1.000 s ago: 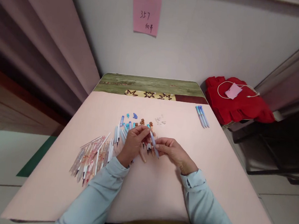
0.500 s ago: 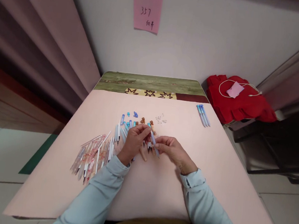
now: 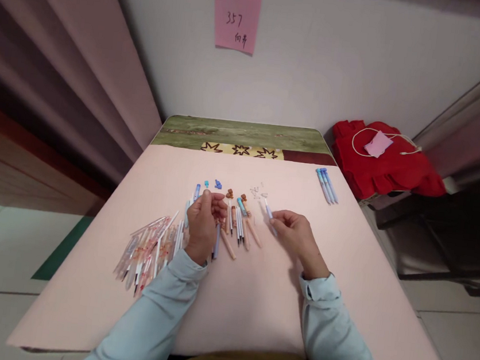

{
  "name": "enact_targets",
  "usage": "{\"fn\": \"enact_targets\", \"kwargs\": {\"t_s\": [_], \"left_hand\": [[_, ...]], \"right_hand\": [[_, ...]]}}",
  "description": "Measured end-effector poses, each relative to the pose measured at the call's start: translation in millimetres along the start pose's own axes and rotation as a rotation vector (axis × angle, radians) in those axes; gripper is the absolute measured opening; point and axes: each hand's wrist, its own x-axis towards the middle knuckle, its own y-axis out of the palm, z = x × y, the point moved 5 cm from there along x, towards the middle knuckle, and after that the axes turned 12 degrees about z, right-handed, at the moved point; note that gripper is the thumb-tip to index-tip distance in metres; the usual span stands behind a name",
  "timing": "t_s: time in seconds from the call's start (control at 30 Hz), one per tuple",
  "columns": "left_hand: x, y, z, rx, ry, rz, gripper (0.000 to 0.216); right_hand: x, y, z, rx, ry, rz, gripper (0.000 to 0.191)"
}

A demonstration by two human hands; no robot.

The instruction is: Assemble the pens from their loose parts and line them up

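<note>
My right hand pinches a lavender pen barrel, a white refill sticking out of its upper end toward small clear springs. My left hand hovers over the loose pen parts, thumb raised apart from loosely curled fingers, with nothing visible in it. Beside it lie several white refills with dark tips, tan barrels and a turquoise pen piece. Brown caps, a blue cap and a small turquoise cap lie beyond. My left hand hides some parts.
Clear patterned barrels and refills are piled at the left. Three blue pens lie at the far right of the pink-covered table. A red cloth with a white cable sits beyond the right edge.
My hands have moved apart. The right one carried the lavender barrel to the right, its refill end now by the springs; the left let go of it and shifted left.
</note>
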Motion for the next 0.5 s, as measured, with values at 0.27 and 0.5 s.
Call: {"fn": "enact_targets", "kwargs": {"t_s": [0.27,0.5], "left_hand": [[0,-1,4,0.025,-0.019,0.004,0.047],[0,1,5,0.025,-0.028,0.023,0.043]], "right_hand": [[-7,-11,11,-0.645,0.14,-0.171,0.016],[-7,-10,11,-0.794,0.18,-0.221,0.018]]}}
